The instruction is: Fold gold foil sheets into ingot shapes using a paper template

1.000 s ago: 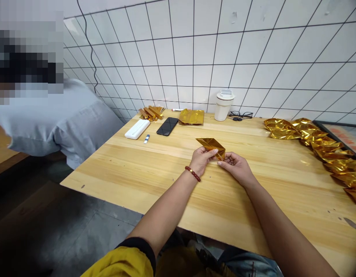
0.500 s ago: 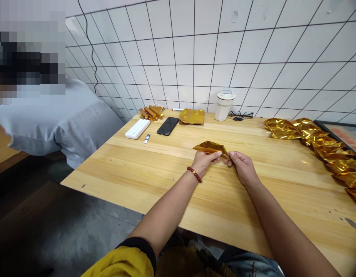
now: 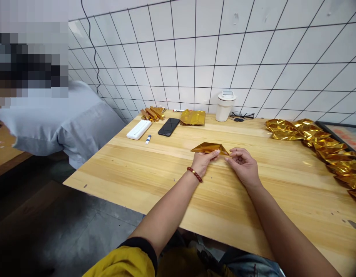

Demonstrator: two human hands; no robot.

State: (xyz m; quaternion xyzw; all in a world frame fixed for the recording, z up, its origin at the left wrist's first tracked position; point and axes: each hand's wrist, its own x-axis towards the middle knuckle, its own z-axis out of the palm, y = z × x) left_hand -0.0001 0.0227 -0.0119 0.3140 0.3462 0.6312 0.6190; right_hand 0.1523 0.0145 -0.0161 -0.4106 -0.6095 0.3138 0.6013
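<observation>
A folded piece of gold foil paper (image 3: 210,147), boat-like with pointed ends, is held above the wooden table (image 3: 131,169). My left hand (image 3: 204,159) grips its near side, thumb on top and fingers underneath. At the foil's right tip is my right hand (image 3: 243,165), its thumb and fingers slightly apart and curled, with nothing seen between them. A chain of finished-looking gold foil folds (image 3: 325,144) lies along the right side. At the back, a stack of flat gold foil sheets (image 3: 193,117) lies near a bunch of narrow folded foil strips (image 3: 152,114).
A white power bank (image 3: 139,129), a small blue-and-white tube (image 3: 148,139) and a black phone (image 3: 169,127) lie back left. A white lidded cup (image 3: 224,107) and glasses (image 3: 242,115) stand by the tiled wall. A person in a grey shirt (image 3: 82,123) leans at the left.
My right hand's fingers have parted from the foil's right tip and moved slightly away. My left hand keeps its grip, and the foil now lies a little flatter.
</observation>
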